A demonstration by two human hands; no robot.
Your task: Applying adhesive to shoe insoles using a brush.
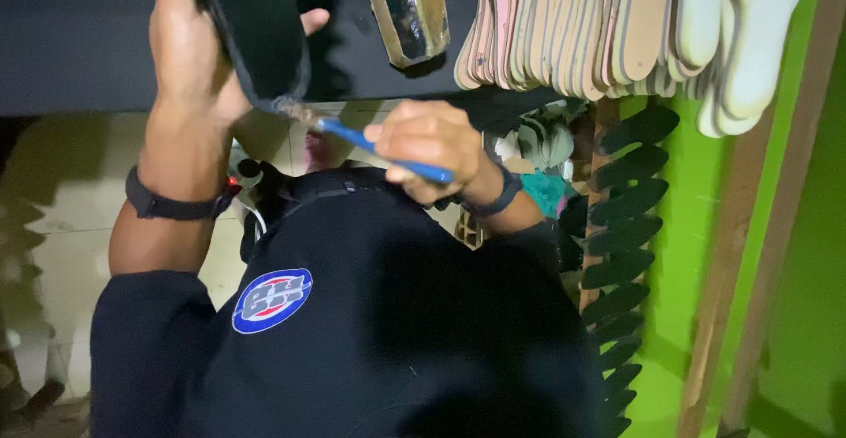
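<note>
Tin (408,8) of dark glue

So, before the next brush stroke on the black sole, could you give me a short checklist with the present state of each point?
1. Left hand grips the black sole firmly: ok, fingers wrap around it.
2. Right hand holds the blue-handled brush: ok.
3. Brush tip meets the lower end of the sole: ok, it touches there.
4. Enough glue on the bristles: cannot tell, the tip is blurred.
5. Open metal tin stands within reach on the black table: ok.
6. Row of stacked insoles stays apart from the brush: ok.
</note>
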